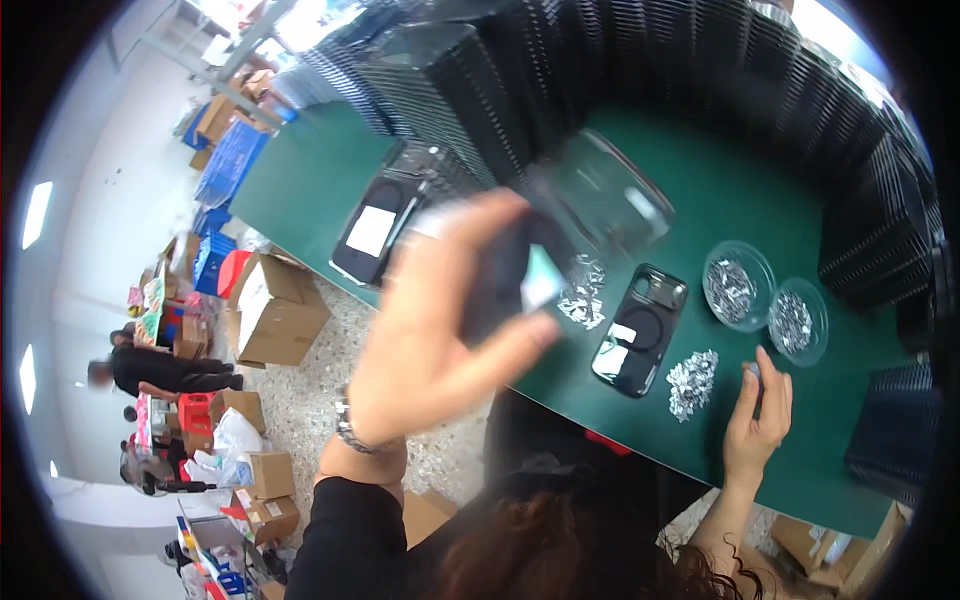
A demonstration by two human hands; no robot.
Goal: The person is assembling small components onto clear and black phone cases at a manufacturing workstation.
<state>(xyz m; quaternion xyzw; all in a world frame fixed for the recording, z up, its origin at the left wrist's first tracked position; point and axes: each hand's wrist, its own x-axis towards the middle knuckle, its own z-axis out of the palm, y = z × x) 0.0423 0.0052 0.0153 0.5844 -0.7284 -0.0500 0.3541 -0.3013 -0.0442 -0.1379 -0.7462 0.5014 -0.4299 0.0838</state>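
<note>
My left hand (420, 330), smeared by motion, is raised over the front edge of the green table. Its thumb and fingers are closed around a dark phone case (500, 270), which is blurred and has a pale patch at one end. Low on the right, my right hand (762, 425) has thumb and fingertips pinched together; a tiny light piece seems to be between them, too small to name. Between the hands a black phone case (655, 325) lies on the table. Small silvery metal parts are heaped beside it in one pile (692, 385) and another pile (582, 295).
Two clear round dishes (740, 318) of metal parts stand right of the case. A clear plastic tray (610, 195) sits farther back. More phone cases (375, 225) lie at the left. Tall stacks of black trays (440, 90) border the green table (700, 170). Cardboard boxes (280, 310) stand on the floor.
</note>
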